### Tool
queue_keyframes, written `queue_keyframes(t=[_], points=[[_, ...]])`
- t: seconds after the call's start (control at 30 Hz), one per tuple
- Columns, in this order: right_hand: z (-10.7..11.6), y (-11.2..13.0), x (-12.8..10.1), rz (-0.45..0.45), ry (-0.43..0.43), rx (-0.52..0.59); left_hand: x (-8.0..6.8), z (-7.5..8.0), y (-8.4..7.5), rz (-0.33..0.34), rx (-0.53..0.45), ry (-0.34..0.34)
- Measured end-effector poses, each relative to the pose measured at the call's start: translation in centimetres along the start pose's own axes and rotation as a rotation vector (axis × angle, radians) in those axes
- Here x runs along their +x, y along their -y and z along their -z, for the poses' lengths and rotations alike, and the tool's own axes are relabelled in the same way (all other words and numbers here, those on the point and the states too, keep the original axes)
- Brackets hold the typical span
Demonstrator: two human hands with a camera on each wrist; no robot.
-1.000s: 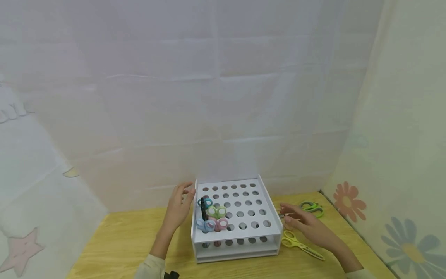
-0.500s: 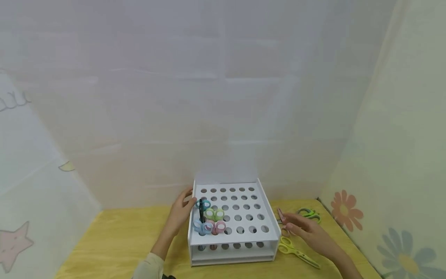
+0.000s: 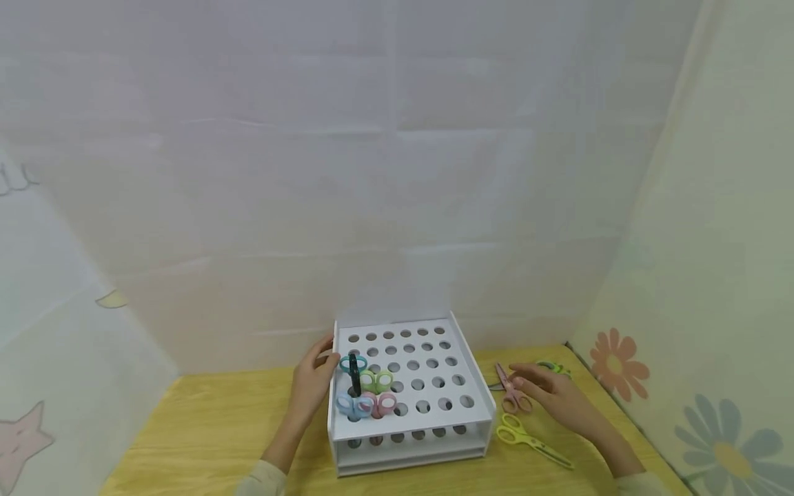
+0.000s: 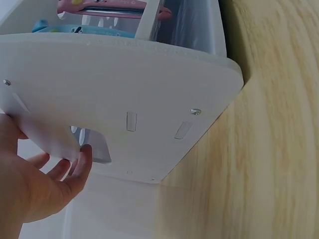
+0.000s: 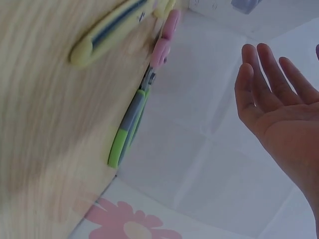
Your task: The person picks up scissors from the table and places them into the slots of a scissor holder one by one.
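White perforated rack (image 3: 428,386) sits on the wooden table (image 3: 205,427), against the back curtain. Left hand (image 3: 313,379) rests on the rack's left wall, fingers relaxed and laid along the panel (wrist view shows fingertips (image 4: 82,154) at a cut-out in that wall). Several scissors stand handles-up in the front-left holes: teal (image 3: 349,364), green (image 3: 375,379), blue (image 3: 350,405), pink (image 3: 383,403). Right hand (image 3: 552,396) hovers open, fingers straight and together, just right of the rack, above pink scissors (image 3: 511,393) lying flat. Yellow scissors (image 3: 527,441) lie nearer the front edge; green scissors (image 5: 127,129) lie beyond the hand, mostly hidden in the head view
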State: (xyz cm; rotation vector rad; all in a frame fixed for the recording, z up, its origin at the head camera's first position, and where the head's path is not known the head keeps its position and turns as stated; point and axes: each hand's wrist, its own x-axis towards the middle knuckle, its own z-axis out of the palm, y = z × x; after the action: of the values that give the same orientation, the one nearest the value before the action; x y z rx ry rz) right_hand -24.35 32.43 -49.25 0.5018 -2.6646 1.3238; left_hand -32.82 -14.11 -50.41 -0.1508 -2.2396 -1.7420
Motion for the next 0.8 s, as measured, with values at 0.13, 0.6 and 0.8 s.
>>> queue_keyframes(t=[0.13, 0.6, 0.8], points=[[1.1, -0.2, 0.5, -0.017, -0.017, -0.07, 0.0, 0.7, -0.2, -0.009, -0.008, 0.003], [5.1, -6.7, 0.8, -0.033, -0.256, -0.266, -0.2, 1.2, -0.2, 0.019, -0.06, 0.06], [6.3, -9.7, 1.0, -0.166, -0.225, -0.406, 0.0, 0.7, -0.2, 0.024, -0.05, 0.051]])
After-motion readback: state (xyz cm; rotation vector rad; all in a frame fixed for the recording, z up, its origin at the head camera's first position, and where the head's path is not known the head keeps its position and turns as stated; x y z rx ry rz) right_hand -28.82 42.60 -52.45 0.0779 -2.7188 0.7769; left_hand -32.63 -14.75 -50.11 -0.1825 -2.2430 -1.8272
